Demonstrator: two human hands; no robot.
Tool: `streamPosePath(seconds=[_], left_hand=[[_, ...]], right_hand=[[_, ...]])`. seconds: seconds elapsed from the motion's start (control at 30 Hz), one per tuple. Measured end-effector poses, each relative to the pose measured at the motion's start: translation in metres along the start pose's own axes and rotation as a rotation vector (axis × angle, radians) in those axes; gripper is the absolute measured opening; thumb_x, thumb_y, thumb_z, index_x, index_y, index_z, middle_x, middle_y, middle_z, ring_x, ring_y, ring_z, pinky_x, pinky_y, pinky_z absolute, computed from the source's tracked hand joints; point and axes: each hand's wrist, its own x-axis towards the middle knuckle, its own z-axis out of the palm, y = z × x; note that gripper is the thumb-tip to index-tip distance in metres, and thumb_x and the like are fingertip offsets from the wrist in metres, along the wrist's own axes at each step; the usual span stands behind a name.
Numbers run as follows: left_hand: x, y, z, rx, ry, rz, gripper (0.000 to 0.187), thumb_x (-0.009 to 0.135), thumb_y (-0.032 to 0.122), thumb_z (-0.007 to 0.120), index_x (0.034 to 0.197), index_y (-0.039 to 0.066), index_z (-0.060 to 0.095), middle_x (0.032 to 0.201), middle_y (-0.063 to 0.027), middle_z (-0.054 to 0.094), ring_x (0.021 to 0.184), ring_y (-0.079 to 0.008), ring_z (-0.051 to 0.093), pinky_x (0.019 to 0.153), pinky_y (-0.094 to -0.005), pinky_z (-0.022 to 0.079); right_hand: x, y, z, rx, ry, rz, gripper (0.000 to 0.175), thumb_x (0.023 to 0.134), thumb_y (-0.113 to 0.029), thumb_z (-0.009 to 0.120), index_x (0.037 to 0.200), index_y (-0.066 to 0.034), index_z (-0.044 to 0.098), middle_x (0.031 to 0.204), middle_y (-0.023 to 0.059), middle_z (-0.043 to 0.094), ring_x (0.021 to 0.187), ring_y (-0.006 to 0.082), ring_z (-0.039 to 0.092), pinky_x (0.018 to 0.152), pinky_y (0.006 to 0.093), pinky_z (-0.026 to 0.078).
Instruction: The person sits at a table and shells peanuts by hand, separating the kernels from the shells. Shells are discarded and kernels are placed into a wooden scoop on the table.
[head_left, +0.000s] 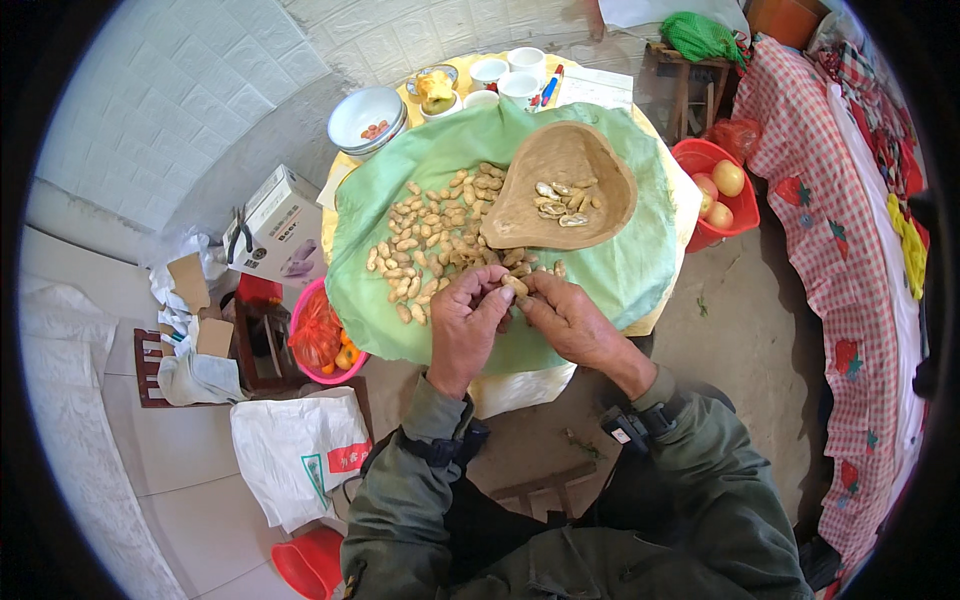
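Note:
Between the fingertips of my left hand (466, 319) and my right hand (574, 315) is one unshelled peanut (514, 285), pinched from both sides. The hands are held over the near edge of a round table covered by a green cloth (637, 262). Many peanuts in their shells (427, 225) lie spread on the cloth, just beyond and left of my left hand. A pear-shaped wooden scoop bowl (517, 214) rests beyond my right hand, with shells and a few peanuts (566, 202) inside. My fingers partly hide the nearest peanuts.
At the table's far left stand stacked bowls (360, 112), the top one holding pink kernels. White cups (519, 86), a partly eaten fruit (436, 86), pens (551, 86) and paper (596, 88) line the far edge. A red bucket of fruit (720, 217) is right, a pink basin (324, 375) left.

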Motion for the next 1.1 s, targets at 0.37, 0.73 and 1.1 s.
streamPosePath(seconds=[0.37, 0.73, 1.1], left_hand=[[-0.002, 0.004, -0.004, -0.149, 0.003, -0.010, 0.020, 0.096, 0.006, 0.069, 0.114, -0.005, 0.069, 0.093, -0.0041, 0.070, 0.071, -0.0079, 0.063, 0.059, -0.0238, 0.053], [-0.004, -0.003, 0.005, -0.272, -0.035, -0.081, 0.016, 0.097, 0.005, 0.064, 0.110, -0.004, 0.064, 0.094, -0.0072, 0.068, 0.071, -0.0129, 0.067, 0.063, -0.0296, 0.061], [-0.003, -0.011, 0.008, -0.209, -0.010, 0.012, 0.008, 0.093, 0.000, 0.059, 0.100, -0.004, 0.061, 0.088, -0.0078, 0.067, 0.072, -0.0130, 0.067, 0.068, -0.0308, 0.061]], right_hand=[[0.001, -0.006, 0.006, 0.007, 0.080, -0.013, 0.022, 0.105, -0.018, 0.057, 0.109, 0.0030, 0.060, 0.085, 0.0173, 0.066, 0.078, 0.0234, 0.061, 0.073, 0.0376, 0.050], [-0.002, -0.010, 0.007, -0.035, 0.132, -0.010, 0.020, 0.103, -0.017, 0.059, 0.104, 0.0029, 0.063, 0.077, 0.0173, 0.067, 0.069, 0.0247, 0.065, 0.065, 0.0380, 0.052], [-0.006, -0.010, 0.013, -0.059, 0.183, -0.001, 0.018, 0.100, -0.014, 0.061, 0.098, 0.0032, 0.065, 0.075, 0.0209, 0.069, 0.068, 0.0318, 0.071, 0.062, 0.0398, 0.054]])
